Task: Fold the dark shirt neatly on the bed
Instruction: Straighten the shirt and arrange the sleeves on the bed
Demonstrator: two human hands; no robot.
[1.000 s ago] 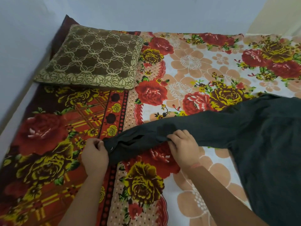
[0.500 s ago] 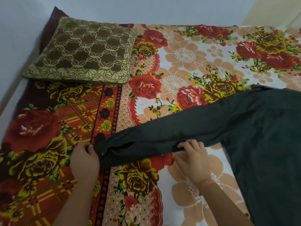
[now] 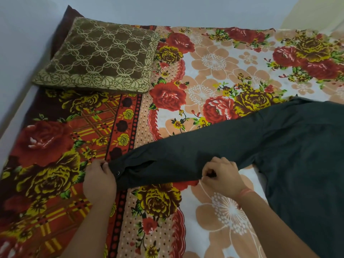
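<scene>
The dark shirt [image 3: 297,155] lies spread on the right side of the bed [image 3: 214,62], which has a floral sheet. One long sleeve stretches out to the left across the sheet. My left hand [image 3: 99,180] grips the cuff end of that sleeve, next to a small button. My right hand [image 3: 220,176] pinches the sleeve's lower edge about halfway along, fingers curled around the fabric. The shirt's body runs off the frame at the right and bottom.
A brown patterned pillow [image 3: 100,54] lies at the bed's far left corner against the pale wall [image 3: 167,10]. The bed's left edge meets the wall. Bare floral sheet stretches beyond the sleeve and below my arms.
Both hands have pulled the sleeve out straighter and flatter. My right hand slid right along the lower edge and now pinches it with curled fingers.
</scene>
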